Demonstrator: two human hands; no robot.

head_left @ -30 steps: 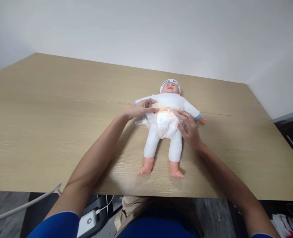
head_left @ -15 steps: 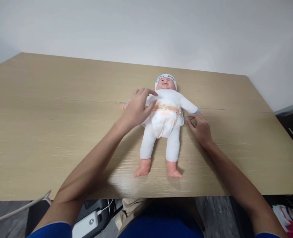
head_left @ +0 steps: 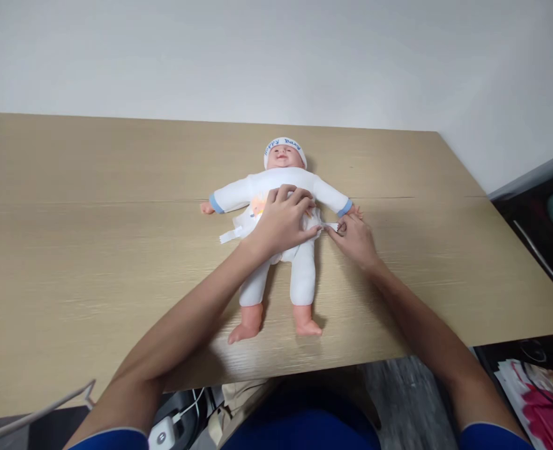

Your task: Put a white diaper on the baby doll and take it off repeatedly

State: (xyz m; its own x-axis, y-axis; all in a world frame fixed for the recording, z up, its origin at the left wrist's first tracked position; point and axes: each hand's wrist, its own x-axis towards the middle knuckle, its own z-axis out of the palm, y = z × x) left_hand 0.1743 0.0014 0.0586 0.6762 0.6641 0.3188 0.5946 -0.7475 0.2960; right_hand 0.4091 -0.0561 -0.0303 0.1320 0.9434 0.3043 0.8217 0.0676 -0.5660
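Note:
A baby doll [head_left: 282, 181] in a white suit and a lettered white cap lies on its back, feet toward me. A white diaper [head_left: 244, 219] is around its hips, the printed front mostly covered by my left hand. My left hand [head_left: 285, 219] lies across that front, fingers spread and slightly bent, thumb reaching to the diaper's right edge. At that edge, beside the doll's cuffed hand, my right hand [head_left: 353, 236] pinches a white diaper tab [head_left: 331, 226]. Another tab [head_left: 230, 235] sticks out loose on the left side.
The doll rests on a wooden table [head_left: 93, 275] with a seam across it, backed by a pale wall [head_left: 239, 56]. A white cable [head_left: 46, 406] is at the lower left, near a white plug-in device [head_left: 162, 434]. Dark furniture and colourful packaging [head_left: 545, 400] stand at the right.
My left hand has come down from above the doll's chest onto the diaper front. My right hand now holds the tab, drawn out sideways. The view has shifted right.

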